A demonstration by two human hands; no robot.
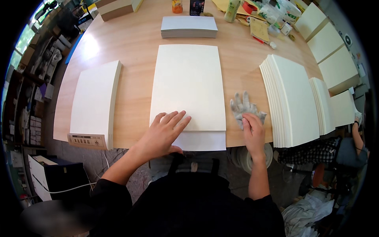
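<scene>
One board, long axis pointing away, lies ahead of left hand, the nearer one, loosely spread on its close corner, no grip seen; right hand half-curled at glove, can't tell if gripping, board to its left

on the table, around the top sheet: the far stack at twelve o'clock, a bottle at one, the right stack at three, a glove between them at four, the left stack at nine. the bottom sheet juts from beneath at six.
</scene>
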